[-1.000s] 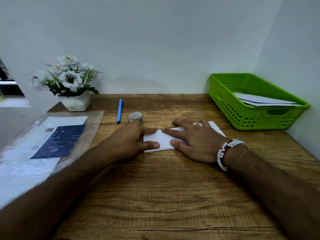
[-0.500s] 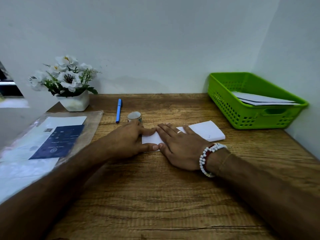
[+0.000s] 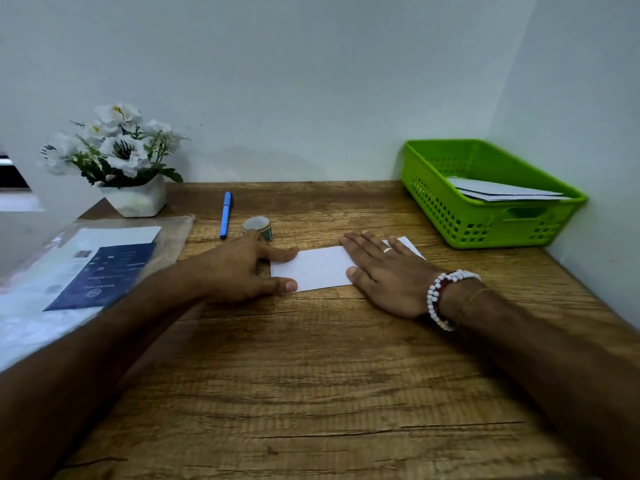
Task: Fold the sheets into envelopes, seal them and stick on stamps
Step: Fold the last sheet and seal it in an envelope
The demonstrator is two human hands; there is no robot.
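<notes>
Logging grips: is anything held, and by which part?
Nothing gripped. The folded sheet is pressed flat: left hand at its left end, right hand on its right.

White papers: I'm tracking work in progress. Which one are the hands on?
The folded sheet mid-table, held by the left hand and right hand at its ends; the others lie untouched in the green basket and plastic sleeve.

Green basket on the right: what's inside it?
The green basket holds a small stack of white papers; its near wall hides the floor and their lower edges.
</notes>
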